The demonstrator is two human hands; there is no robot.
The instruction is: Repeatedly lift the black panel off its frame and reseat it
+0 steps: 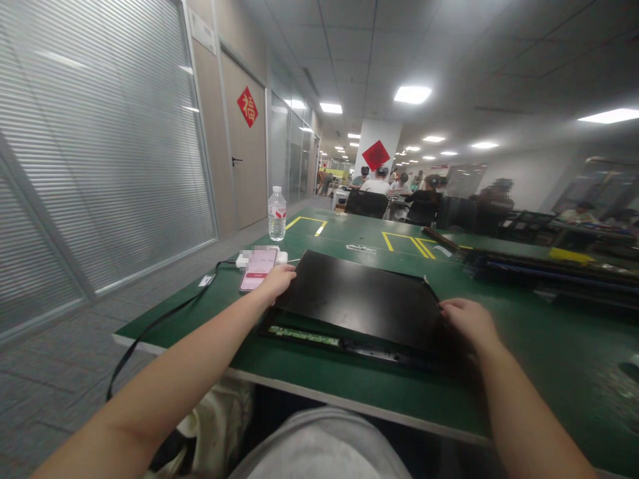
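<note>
A flat black screen panel [362, 293] lies in front of me, its near edge slightly apart from what is under it. My left hand [282, 278] pinches the panel's left edge. On the opposite side, my right hand [464, 316] grips the right edge with fingers closed round it. Below the near edge, a dark frame [379, 352] shows, with a narrow green circuit board [304, 335] along it. The rest of that frame is hidden under the panel.
Left of the panel, a phone [258, 267] leans by a white power strip with a black cable [164, 316]. A water bottle [277, 214] stands behind them. Dark panels [539, 266] are stacked at right on the green table [200, 316]. People sit at tables farther back.
</note>
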